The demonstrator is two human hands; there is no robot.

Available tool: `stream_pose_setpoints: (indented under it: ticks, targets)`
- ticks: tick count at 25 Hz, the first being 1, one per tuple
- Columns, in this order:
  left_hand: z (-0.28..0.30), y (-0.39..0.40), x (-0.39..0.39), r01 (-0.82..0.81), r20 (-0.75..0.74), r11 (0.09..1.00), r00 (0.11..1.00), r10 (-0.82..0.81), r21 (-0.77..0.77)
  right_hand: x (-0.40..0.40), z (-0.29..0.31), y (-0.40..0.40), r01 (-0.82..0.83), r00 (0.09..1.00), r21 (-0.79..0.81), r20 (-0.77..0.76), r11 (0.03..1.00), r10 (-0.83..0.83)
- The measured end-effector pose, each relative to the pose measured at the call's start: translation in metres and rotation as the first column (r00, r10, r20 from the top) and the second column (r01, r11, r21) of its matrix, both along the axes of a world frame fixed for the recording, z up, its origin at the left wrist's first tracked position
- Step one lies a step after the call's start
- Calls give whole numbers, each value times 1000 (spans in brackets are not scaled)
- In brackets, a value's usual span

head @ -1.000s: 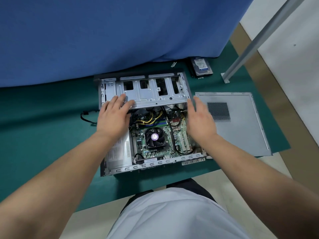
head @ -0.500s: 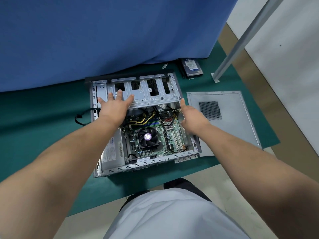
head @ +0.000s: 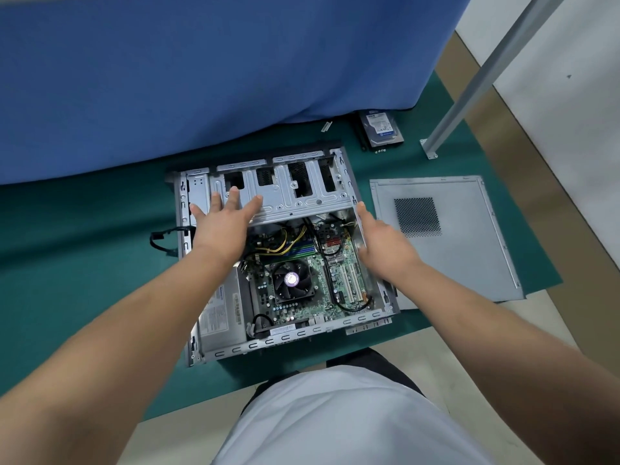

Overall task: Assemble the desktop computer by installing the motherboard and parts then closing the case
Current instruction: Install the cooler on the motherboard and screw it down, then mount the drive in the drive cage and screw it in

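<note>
An open desktop case (head: pixel 385 310) lies flat on the green mat. Inside it sit the green motherboard (head: pixel 302 303) with a black CPU fan (head: pixel 291 280), and a grey power supply (head: pixel 223 313) at the left. A metal drive cage (head: pixel 295 196) spans the case's far end. My left hand (head: pixel 223 226) lies flat with spread fingers on the cage's left part. My right hand (head: pixel 382 243) rests with straight fingers along the case's right wall. The grey side panel (head: pixel 463 243) lies on the mat to the right.
A hard drive (head: pixel 382 129) and small screws (head: pixel 379 151) lie at the back right near a blue cloth (head: pixel 218 72). A metal post (head: pixel 469 85) stands at the right. A black cable (head: pixel 161 241) sticks out left of the case. The mat's near edge is close to my body.
My left hand slid further onto the drive cage. My right hand moved from above the motherboard onto the case's right wall.
</note>
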State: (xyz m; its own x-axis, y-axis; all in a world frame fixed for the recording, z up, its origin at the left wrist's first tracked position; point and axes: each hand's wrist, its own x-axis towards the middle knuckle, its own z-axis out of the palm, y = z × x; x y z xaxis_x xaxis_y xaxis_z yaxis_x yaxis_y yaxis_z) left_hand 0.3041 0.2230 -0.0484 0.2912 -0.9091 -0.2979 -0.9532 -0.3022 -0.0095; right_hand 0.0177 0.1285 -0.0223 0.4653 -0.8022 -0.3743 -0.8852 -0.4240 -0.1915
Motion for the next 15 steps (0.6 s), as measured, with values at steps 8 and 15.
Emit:
stream_pose_setpoints:
  ticks: [8,15]
  targets:
    - [3,0,6,-159,-235,984,962,138,-75,-27,2,-20,-91,987,216,151,972,58]
    - [3,-111,-15,-166,-286,940,955,78,-297,-15,11,-154,-20,979,191,204,981,-20]
